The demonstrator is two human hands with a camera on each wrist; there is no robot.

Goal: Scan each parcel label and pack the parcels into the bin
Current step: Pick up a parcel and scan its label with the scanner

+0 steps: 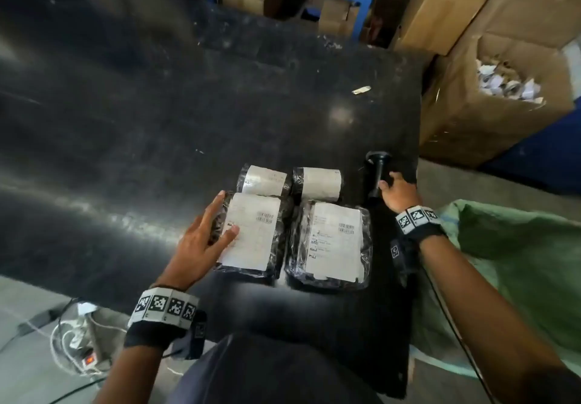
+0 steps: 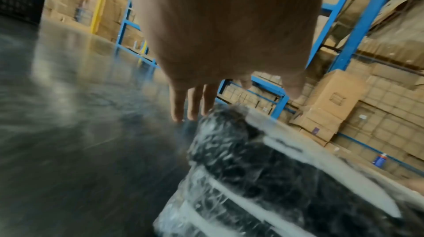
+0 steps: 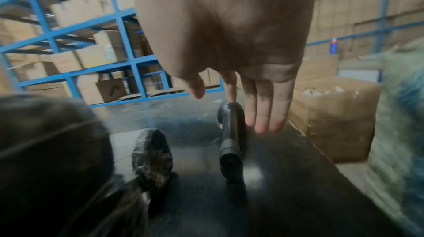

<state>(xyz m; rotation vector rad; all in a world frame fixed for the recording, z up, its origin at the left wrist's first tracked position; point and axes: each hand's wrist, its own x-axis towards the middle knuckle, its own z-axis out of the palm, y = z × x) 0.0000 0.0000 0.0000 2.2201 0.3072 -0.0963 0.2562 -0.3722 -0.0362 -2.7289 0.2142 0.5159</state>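
Four black film-wrapped parcels with white paper labels (image 1: pixel 294 221) sit just left of the black handheld barcode scanner (image 1: pixel 377 177). Right hand (image 1: pixel 399 193) over scanner, fingers straight, not gripping: a fumbled grab could knock it off the edge. Left hand (image 1: pixel 201 240), fingers spread, thumb on the nearest label, may block the barcode.

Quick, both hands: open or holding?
Left hand: open, fingers flat on black plastic-wrapped parcel.
Right hand: open, touching black handheld scanner.

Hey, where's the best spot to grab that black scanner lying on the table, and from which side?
Grip the scanner by its narrow handle, probably from above: it lies flat on the table, handle toward the person. The right hand is already there, fingers straight.
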